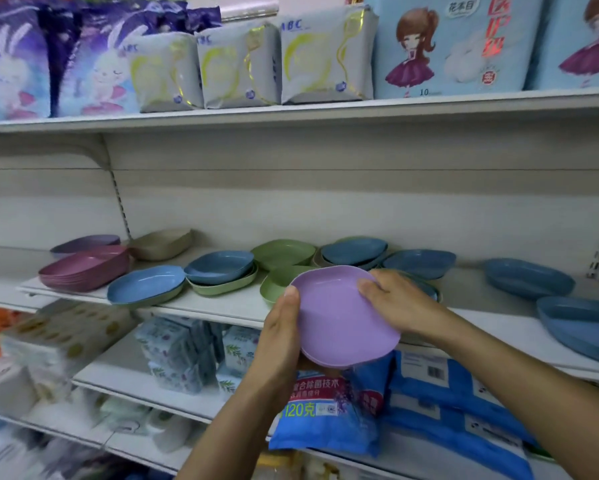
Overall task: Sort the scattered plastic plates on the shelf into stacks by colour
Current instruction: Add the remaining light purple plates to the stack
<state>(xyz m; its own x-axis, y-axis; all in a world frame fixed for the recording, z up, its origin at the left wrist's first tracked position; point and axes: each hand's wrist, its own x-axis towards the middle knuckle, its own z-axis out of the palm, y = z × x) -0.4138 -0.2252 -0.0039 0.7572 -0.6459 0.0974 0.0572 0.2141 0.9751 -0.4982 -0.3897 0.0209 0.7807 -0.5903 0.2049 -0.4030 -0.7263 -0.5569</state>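
Lilac plate [343, 313], centre of frame, just in front of the shelf [222, 308]: left hand [280, 337] clasps its left rim, thumb on top, fingers hidden beneath; right hand [402, 306] curls over its right rim.
Shelf, mid frame: pink stack [83, 268] at left; blue plates [145, 285] and green plates [282, 252] scattered along it; end plate [582, 323] cut off at the right edge.
Upper centre: grey packs [326, 57] marked "ABC".
Upper right: pale blue pack [447, 46] numbered "10".
Lower centre: blue bag [326, 410] reading "120克".
Lower left: goods blurred, unreadable.
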